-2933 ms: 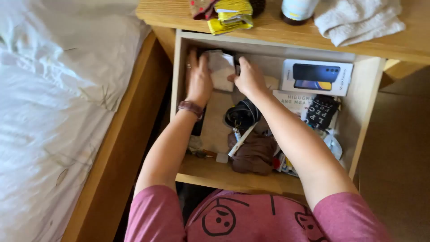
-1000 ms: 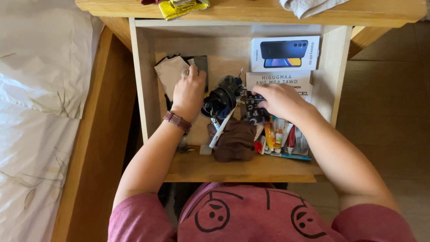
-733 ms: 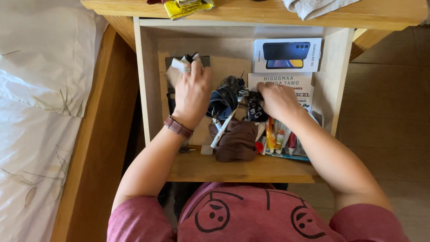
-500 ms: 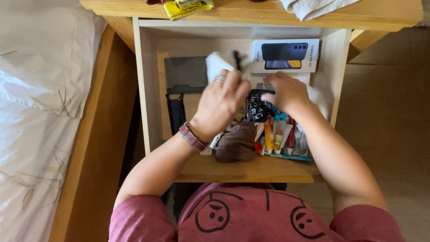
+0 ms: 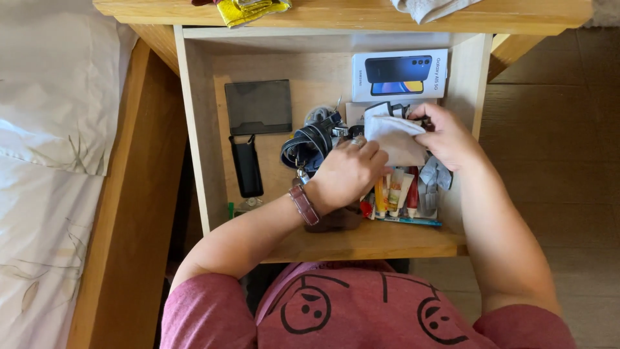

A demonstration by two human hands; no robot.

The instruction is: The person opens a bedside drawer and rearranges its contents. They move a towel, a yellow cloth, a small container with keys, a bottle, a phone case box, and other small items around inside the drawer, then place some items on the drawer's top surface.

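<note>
An open wooden drawer [image 5: 197,129] of a bedside table lies below me. My left hand [image 5: 345,174], with a ring and a brown wristwatch, and my right hand [image 5: 449,136] both hold a white folded cloth [image 5: 395,137] over the right half of the drawer. Under the hands lie several small tubes [image 5: 395,194] and a brown cloth bundle [image 5: 336,220]. A coiled dark blue strap with keys [image 5: 310,143] sits just left of my left hand.
A dark flat wallet [image 5: 258,106] and a slim black case [image 5: 247,167] lie in the drawer's left half. A white phone box [image 5: 399,74] sits at the back right. A yellow packet [image 5: 248,10] and a towel rest on the tabletop. A bed [image 5: 58,142] stands on the left.
My left hand carried the white cloth from the drawer's back left to the right side, uncovering the dark wallet. My right hand left the black patterned item and took hold of the cloth.
</note>
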